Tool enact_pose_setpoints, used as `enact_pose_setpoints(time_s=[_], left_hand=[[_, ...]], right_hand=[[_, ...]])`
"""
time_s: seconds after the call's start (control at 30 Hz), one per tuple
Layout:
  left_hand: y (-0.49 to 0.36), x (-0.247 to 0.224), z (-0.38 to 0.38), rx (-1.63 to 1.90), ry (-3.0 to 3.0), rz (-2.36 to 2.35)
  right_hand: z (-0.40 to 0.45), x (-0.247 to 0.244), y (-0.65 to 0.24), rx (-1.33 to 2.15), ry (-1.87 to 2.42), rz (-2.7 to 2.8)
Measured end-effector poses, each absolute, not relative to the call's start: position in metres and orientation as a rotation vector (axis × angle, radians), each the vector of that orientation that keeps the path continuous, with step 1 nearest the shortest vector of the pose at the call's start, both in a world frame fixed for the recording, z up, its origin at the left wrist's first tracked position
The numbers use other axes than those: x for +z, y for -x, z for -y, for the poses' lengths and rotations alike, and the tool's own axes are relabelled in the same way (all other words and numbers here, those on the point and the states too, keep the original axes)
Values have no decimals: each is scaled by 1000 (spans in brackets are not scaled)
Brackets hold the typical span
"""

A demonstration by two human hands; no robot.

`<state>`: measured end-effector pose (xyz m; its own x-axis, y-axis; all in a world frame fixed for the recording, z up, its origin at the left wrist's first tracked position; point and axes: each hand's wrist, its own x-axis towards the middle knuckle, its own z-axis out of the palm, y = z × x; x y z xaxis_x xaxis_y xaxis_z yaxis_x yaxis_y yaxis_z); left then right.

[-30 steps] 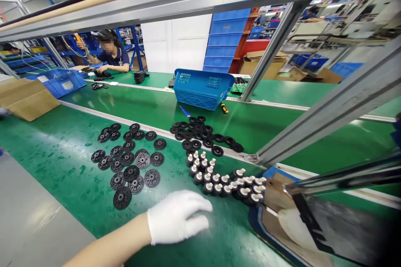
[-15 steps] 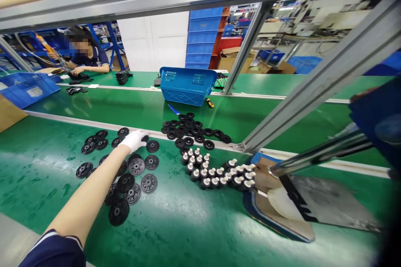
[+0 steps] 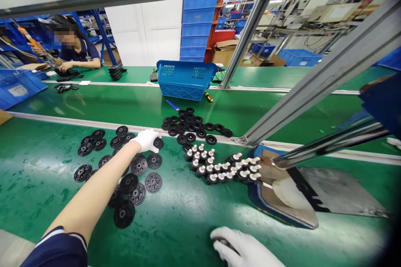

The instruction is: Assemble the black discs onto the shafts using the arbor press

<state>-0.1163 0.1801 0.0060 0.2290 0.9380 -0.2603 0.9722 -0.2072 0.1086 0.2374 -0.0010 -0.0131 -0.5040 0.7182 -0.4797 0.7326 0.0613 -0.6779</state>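
My left hand (image 3: 146, 140), in a white glove, reaches over the scattered discs, its thumb and fingers closed about a black spoked disc (image 3: 159, 144) that lies partly under them. More such discs (image 3: 153, 182) lie around and below that forearm, some overlapping. Low in the picture, my gloved right hand (image 3: 242, 248) has curled fingers; a dark patch shows between thumb and fingers, and I cannot make out what it is. Ahead of it stand several black parts with white stems (image 3: 225, 171), grouped upright. Small black rings (image 3: 188, 121) lie heaped behind them.
A fixture with a metal rod (image 3: 313, 152) and wooden base (image 3: 291, 212) stands at right. A slanted metal post (image 3: 300, 79) crosses above the bench. A blue basket (image 3: 184, 87), blue pen-like tool (image 3: 172, 105) and yellow-black screwdriver (image 3: 208, 97) lie farther back. A co-worker (image 3: 77, 50) sits far left.
My left hand has moved a little right, onto a black disc at the group's right edge. My right hand has come into view at the bottom. The camera view has shifted slightly.
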Motion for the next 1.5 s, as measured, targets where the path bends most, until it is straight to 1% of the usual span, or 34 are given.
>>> enact_pose_setpoints(time_s=[0.07,0.2,0.27,0.37,0.47,0.57,0.67,0.77,0.93,1.1,1.27,1.5], left_hand=[[113,7,-189,-212,-2242,-1773],[103,10,-193,-172,-2237,-1726],[97,12,-182,-113,-2240,-1698],[87,19,-150,34,-2245,-1651],[78,31,-110,226,-2205,-1648],[69,43,-77,469,-2006,-1673],[61,48,-58,579,-1852,-1703],[56,48,-53,605,-1823,-1728],[51,47,-50,600,-1824,-1702],[47,47,-48,596,-1806,-1688],[43,50,-47,584,-1763,-1699],[37,52,-43,578,-1733,-1701]], right_hand=[[-6,-10,-222,-1425,-1693,-2310],[-21,-19,-207,-1339,-2215,-2368],[-28,-27,-204,-1320,-2440,-2385],[-37,-38,-200,-1277,-2591,-2447],[-45,-40,-198,-1194,-2553,-2490],[-51,-37,-196,-1087,-2466,-2447],[-55,-38,-198,-981,-2429,-2446],[-55,-47,-203,-953,-2383,-2538],[-55,-61,-209,-1066,-2313,-2657],[-58,-62,-206,-1070,-2355,-2675],[-60,-64,-207,-1045,-2324,-2929],[-55,-74,-217,-1141,-2323,-2966]])
